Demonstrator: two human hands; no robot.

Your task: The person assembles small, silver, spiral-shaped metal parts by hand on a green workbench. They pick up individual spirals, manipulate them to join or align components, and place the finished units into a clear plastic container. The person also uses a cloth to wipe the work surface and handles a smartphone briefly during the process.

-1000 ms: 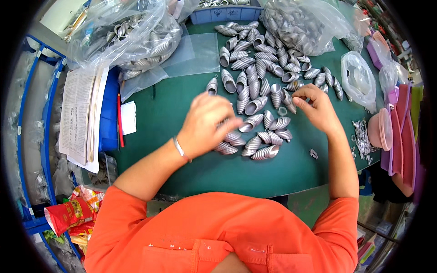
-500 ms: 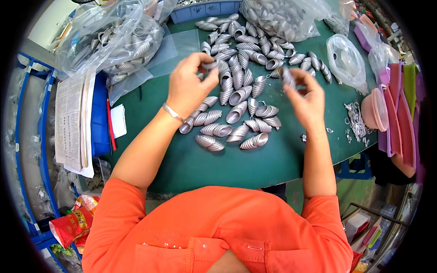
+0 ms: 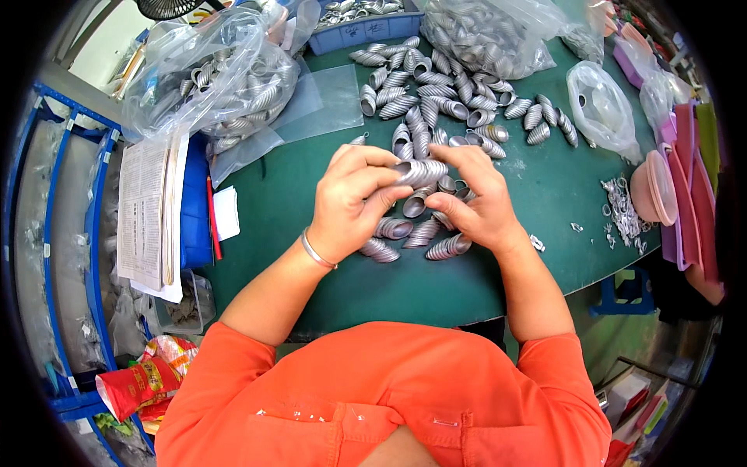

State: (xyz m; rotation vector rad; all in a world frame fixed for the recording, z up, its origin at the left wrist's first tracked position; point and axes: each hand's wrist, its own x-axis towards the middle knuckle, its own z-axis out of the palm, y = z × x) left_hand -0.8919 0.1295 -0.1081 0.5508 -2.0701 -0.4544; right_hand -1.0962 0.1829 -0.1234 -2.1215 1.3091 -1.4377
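Observation:
A grey, spirally ribbed metal tube with slanted ends (image 3: 422, 171) is held up between my two hands, over the middle of the green table. My left hand (image 3: 350, 198) is closed on its left end, thumb below and fingers above. At the other end, my right hand (image 3: 481, 204) grips with bent fingers and thumb. Beneath and around my hands lie more such tubes (image 3: 450, 247), some partly hidden by the fingers. A larger scatter of them (image 3: 436, 89) spreads over the far part of the table.
Clear plastic bags full of tubes stand at the far left (image 3: 257, 86) and far middle (image 3: 486, 39), beside a blue bin (image 3: 366, 31). Papers (image 3: 148, 210) and a red pen (image 3: 213, 218) lie left. Small metal pieces (image 3: 622, 210) and a pink cup (image 3: 654, 188) are right.
My hands, which were apart over the far tubes with a piece in the right one, have come nearer and together around one tube. The view has shifted slightly.

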